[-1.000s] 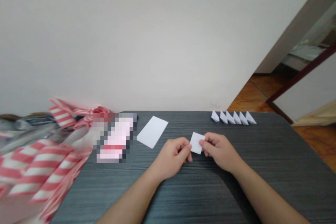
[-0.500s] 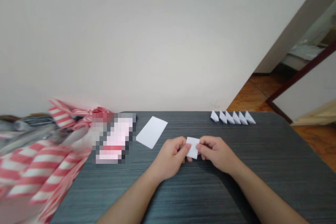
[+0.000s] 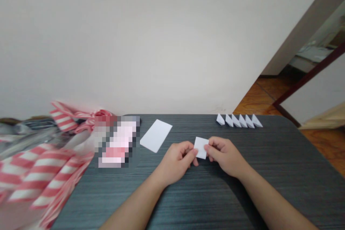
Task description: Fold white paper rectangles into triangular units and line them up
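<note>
The left hand (image 3: 176, 163) is curled nearly closed, its thumb and fingertips (image 3: 192, 153) pinching the left edge of a small square of white paper (image 3: 201, 147). The right hand (image 3: 223, 156) is also mostly closed, with its thumb and forefinger gripping the paper's right side. The two hands face each other and are just apart, with the paper held flat between them and most of its face showing. The paper sits low over a dark wood-grain table (image 3: 205, 201), though it is hard to tell whether it or the hands touch the surface.

Ahead and to the left of the left hand, a larger white paper rectangle (image 3: 156, 136) lies at a slant on the table. Ahead of the right hand, a row of six small folded paper pieces (image 3: 239, 121) stands along the far edge of the table. Farther left of the left hand are a pixelated, unreadable pink and white object (image 3: 117, 142) and a bunched pink-and-white striped bag (image 3: 40, 172), which hangs over the table's corner.
</note>
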Available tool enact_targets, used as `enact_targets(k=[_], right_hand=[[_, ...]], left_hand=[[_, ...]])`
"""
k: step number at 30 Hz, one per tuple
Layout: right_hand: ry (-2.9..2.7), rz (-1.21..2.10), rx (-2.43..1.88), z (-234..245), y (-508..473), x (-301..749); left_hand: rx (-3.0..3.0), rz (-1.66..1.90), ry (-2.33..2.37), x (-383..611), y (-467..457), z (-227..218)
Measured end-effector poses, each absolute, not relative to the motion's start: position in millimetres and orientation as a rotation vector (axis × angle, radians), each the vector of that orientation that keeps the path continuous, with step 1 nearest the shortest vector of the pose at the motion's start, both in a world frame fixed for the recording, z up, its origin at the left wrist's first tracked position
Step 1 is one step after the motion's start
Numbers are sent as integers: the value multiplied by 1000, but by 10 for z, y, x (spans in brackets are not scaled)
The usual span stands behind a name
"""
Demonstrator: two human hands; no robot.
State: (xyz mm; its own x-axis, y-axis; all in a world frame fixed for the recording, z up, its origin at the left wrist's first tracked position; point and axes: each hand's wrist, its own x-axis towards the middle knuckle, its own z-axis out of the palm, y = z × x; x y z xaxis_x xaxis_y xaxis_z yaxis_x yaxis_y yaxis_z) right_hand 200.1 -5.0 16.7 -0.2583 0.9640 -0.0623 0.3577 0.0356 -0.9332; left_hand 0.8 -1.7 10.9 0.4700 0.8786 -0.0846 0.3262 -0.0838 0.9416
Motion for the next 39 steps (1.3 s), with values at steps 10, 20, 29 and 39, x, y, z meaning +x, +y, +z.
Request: enact_targets(k=[10, 20, 29, 39], right_hand=[[-1654, 1355, -1295, 93, -47, 1964], [-1739, 1215, -1361, 142, -39, 2004], [-1675, 1240, -1354, 130, -38, 1985], [-1719, 1177, -1328, 139, -46, 2031]], left_hand=[[1764, 626, 1096, 5, -21, 98], [1735, 618, 1065, 4, -13, 87], [1678, 674, 1071, 8, -32, 120], [1582, 695, 1044, 30, -24, 115]])
